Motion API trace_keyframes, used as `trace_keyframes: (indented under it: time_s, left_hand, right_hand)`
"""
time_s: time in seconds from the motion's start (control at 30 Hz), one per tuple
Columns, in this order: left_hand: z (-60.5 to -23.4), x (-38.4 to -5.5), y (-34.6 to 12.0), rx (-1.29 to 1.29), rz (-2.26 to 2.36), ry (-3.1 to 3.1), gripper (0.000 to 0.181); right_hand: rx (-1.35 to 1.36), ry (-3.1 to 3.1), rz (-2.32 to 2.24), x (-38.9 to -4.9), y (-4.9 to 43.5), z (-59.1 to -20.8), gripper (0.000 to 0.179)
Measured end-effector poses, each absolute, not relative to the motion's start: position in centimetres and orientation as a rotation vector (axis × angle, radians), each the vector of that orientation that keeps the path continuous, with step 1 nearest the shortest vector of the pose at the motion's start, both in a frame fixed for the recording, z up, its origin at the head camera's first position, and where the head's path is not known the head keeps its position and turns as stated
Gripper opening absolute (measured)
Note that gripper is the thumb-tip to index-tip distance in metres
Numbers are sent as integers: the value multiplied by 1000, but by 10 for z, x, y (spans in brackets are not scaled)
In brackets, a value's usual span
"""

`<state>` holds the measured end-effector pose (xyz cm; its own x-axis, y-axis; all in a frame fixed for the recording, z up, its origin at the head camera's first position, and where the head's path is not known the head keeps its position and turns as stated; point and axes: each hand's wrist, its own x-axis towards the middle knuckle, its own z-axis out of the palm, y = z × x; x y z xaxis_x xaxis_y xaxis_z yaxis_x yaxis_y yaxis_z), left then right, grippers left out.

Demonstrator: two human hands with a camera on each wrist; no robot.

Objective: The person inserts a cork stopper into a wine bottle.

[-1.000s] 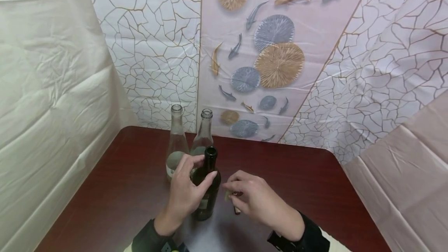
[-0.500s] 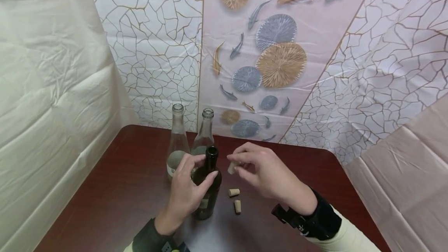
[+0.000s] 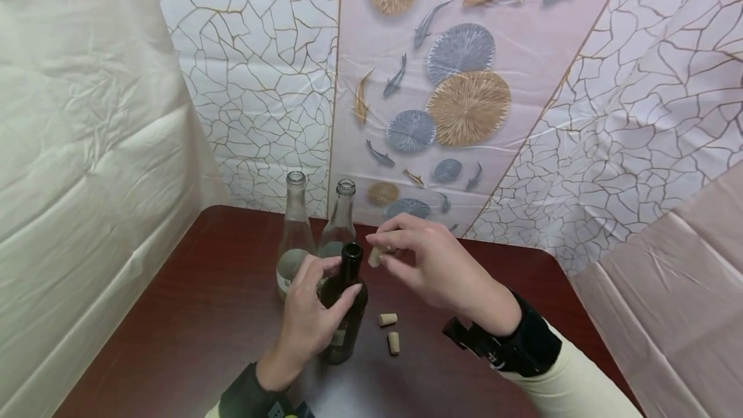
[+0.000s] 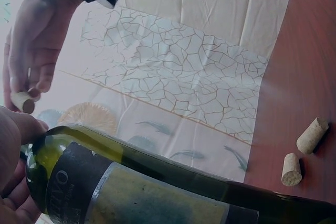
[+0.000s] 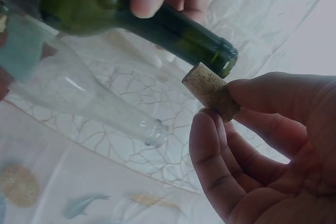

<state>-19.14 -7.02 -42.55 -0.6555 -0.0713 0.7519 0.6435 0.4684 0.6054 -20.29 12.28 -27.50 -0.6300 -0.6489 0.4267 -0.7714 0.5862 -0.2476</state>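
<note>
My left hand (image 3: 304, 324) grips a dark green wine bottle (image 3: 350, 335) around its shoulder, below the neck. The bottle stands upright on the table, its mouth uncorked. To the right of the neck, my right hand (image 3: 435, 263) pinches a cork (image 5: 206, 88) between thumb and fingertips. In the right wrist view the cork is tilted and overlaps the bottle's rim (image 5: 229, 61). The left wrist view shows the bottle's label (image 4: 142, 195) up close. Two more corks, one (image 3: 387, 319) behind the other (image 3: 394, 343), lie on the table right of the bottle.
Two clear glass bottles, a left one (image 3: 295, 228) and a right one (image 3: 342, 218), stand uncorked just behind the green bottle. The dark red table (image 3: 174, 321) has patterned cloth (image 3: 267, 82) hanging behind it and pale cloth (image 3: 87, 166) on the left.
My right hand has lifted a cork off the table, up and then left toward the bottle's mouth. Two corks it had covered now show. The left hand has kept its hold on the bottle.
</note>
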Motion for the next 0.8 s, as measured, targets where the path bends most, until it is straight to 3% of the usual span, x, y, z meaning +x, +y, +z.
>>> trace_keyframes:
  time_s: [0.8]
  left_hand:
    - [-425,-191,-73,-486,-1235,-1972,46]
  right_hand:
    - [1227,-2408,572,-207,100,-255,28]
